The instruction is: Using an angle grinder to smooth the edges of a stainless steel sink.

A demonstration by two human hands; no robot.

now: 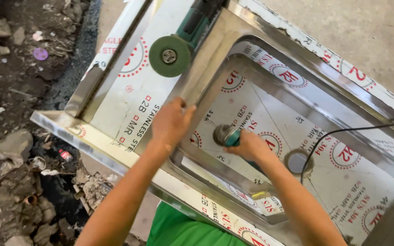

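Grip: your right hand (251, 146) clasps small grinder (226, 135), frame centre.
Brace: left hand (172, 122) presses sink rim (208, 64), fingers curled over the edge.
Risk: cord (343, 132) may snag, jerking the disc toward your fingers.

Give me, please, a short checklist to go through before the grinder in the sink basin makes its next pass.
1. Grip on the tool: the right hand is wrapped around the teal grinder inside the basin. Ok.
2. Bracing: the left hand rests on the sink rim. Ok.
3. Cable: the black cord runs across the basin floor beside the right forearm, apart from the disc. Ok.
4. Second grinder with its green disc lies on the drainboard, close to the left hand. Not ok.
5. Hand protection: both hands are bare. Not ok.
6. Whether the disc is spinning: cannot tell.
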